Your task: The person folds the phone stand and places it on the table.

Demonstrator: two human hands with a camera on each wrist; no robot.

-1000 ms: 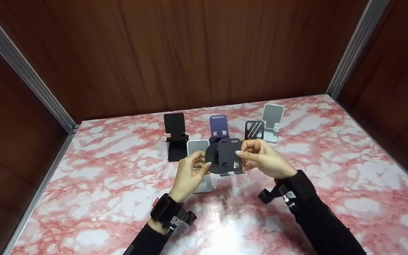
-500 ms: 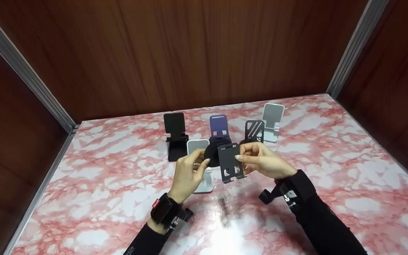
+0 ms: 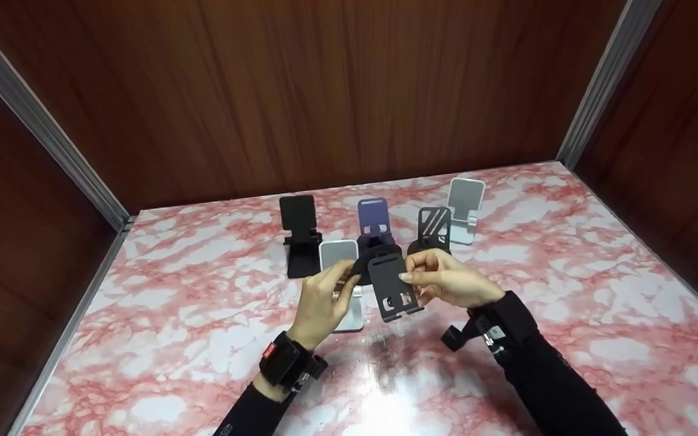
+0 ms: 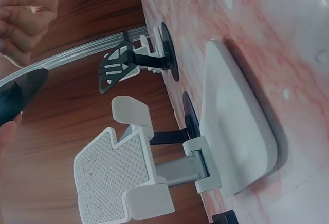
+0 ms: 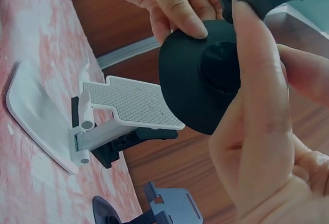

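Both hands hold a black phone stand in front of me, above the table. My left hand pinches the edge of its round base, thumb on the near side. My right hand pinches the right edge of the slotted phone plate between thumb and fingers. The plate leans with its lipped lower end toward me, overlapping the base behind it. In the right wrist view the disc's flat face and raised round hub are visible beside the right fingers.
A white phone stand stands close behind the left hand. Farther back are a black stand, a purple stand, a black striped-cutout stand and a white-and-grey stand. Wood-grain panels enclose the marbled table.
The held stand's plate has tilted and moved slightly down toward me, while its round base has risen behind the plate. Both hands keep their grip.
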